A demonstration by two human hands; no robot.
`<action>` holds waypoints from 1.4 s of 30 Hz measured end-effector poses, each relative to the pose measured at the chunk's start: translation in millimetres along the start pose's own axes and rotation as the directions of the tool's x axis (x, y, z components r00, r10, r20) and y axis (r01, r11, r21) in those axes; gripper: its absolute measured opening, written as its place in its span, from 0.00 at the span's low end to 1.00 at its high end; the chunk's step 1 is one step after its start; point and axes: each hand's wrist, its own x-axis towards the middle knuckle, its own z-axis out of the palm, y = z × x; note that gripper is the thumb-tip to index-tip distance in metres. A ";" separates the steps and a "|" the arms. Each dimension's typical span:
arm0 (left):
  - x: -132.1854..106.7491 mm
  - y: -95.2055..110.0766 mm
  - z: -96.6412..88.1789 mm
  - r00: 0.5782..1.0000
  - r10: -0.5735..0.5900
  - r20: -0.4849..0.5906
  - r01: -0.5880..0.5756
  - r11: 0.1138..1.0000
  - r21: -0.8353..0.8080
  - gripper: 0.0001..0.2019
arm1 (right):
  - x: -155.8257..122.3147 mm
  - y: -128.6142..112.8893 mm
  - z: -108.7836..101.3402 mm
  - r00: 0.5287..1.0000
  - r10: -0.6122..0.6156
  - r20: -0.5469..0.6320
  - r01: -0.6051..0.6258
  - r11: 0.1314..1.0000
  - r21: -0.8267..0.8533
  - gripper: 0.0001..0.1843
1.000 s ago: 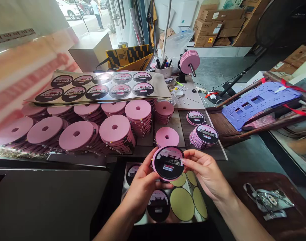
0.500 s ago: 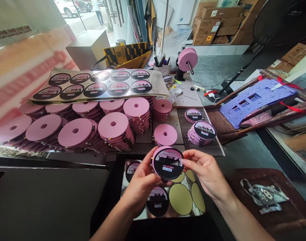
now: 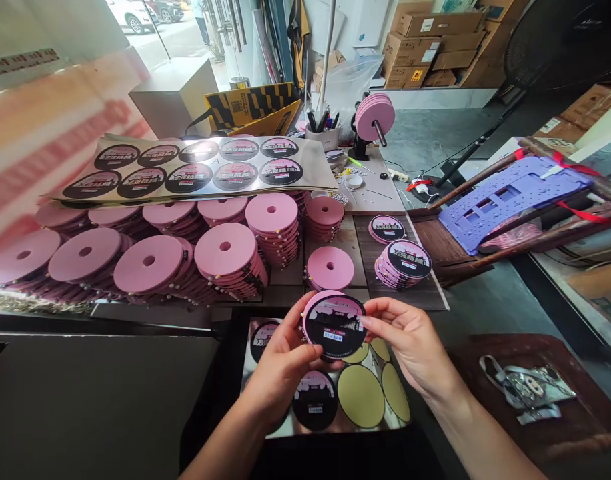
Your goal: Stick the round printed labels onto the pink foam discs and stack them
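Between both hands I hold a pink disc (image 3: 316, 301) with a round black sticker (image 3: 335, 326) lying over its face, a little off-centre. My left hand (image 3: 281, 367) grips the disc's left edge with thumb and fingers. My right hand (image 3: 410, 341) pinches the sticker's right edge with its fingertips. Under my hands lies a shiny sticker sheet (image 3: 330, 390) with a few black stickers and several bare yellow circles.
Stacks of pink discs (image 3: 225, 257) fill the table to the left, with a sheet of black stickers (image 3: 195, 170) resting on them. A single pink disc (image 3: 330, 267) and a stack of labelled discs (image 3: 403, 263) lie just ahead. A purple plastic plate (image 3: 510, 200) sits at the right.
The sticker has shifted slightly on the pink disc, leaving a pink crescent showing at the upper left. The view has tilted slightly; my hands stay almost in place.
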 end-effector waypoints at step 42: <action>10.9 -19.0 27.8 0.927 0.339 -0.160 -0.247 0.874 0.419 0.20 | 2.3 -7.5 -9.3 0.988 -0.157 0.000 0.151 0.944 -0.293 0.16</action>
